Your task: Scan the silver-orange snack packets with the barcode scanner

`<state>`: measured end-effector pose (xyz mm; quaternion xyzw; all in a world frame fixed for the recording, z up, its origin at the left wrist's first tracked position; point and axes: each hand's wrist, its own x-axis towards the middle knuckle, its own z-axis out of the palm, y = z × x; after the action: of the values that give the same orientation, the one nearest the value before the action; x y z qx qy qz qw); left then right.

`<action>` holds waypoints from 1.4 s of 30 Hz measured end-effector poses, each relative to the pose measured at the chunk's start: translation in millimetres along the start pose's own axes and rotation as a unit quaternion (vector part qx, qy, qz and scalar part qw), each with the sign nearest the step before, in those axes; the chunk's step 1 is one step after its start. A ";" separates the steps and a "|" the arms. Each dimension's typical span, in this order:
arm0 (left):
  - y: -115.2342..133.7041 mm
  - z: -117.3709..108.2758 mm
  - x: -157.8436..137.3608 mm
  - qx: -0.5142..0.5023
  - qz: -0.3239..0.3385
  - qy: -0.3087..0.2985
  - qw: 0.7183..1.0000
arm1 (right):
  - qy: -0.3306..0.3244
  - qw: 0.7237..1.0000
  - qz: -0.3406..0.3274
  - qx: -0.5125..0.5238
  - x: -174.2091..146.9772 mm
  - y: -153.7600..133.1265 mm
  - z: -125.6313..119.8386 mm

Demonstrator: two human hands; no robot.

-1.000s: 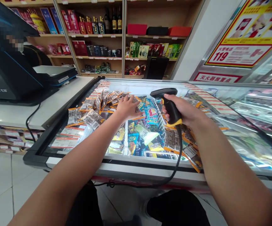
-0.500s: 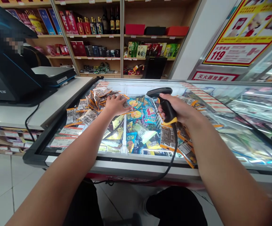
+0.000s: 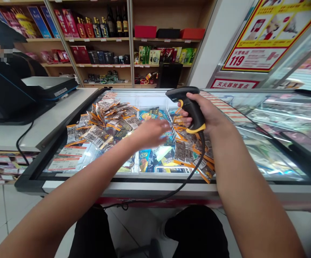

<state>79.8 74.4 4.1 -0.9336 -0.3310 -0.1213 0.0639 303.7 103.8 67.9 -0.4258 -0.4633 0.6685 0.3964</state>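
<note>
My right hand (image 3: pixel 202 109) is wrapped round a black and yellow barcode scanner (image 3: pixel 193 109), whose head points left. A black cable (image 3: pixel 182 186) runs down from its handle. My left hand (image 3: pixel 154 133) hovers over the freezer's glass top, blurred, fingers stretched to the right and nothing visible in them. Left of it lies a heap of small clear-and-orange snack packets (image 3: pixel 96 134). A second group of such packets (image 3: pixel 184 152) lies below the scanner, partly hidden by my right hand and arm.
Under the glass of the chest freezer (image 3: pixel 155 178), bagged goods (image 3: pixel 150 159) sit in baskets. Price labels (image 3: pixel 66 161) are at the left. A counter (image 3: pixel 64 120) with a scale (image 3: pixel 55 86) adjoins it. A person (image 3: pixel 26 62) stands behind. Stocked shelves (image 3: pixel 90 39) line the back.
My left hand has left the left heap and moved right, towards the scanner. My right hand still holds the scanner, slightly higher and more tilted. The view has shifted a little to the right.
</note>
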 end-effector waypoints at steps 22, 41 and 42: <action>-52.4 -0.3 -58.9 0.033 -0.096 -0.041 0.994 | -0.129 0.940 0.135 -0.286 -10.9 11.8 8.1; -41.7 10.4 -52.1 0.083 -0.156 -0.035 0.984 | -0.118 0.943 0.121 -0.287 -9.6 22.3 3.3; -38.9 11.1 -50.4 0.094 -0.164 -0.037 0.981 | -0.106 0.946 0.119 -0.281 -11.8 23.8 2.6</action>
<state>19.4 76.3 -18.6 -0.8600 -0.4921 -0.0642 0.1185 301.9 86.1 48.1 -0.4989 -0.6179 0.5943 0.1272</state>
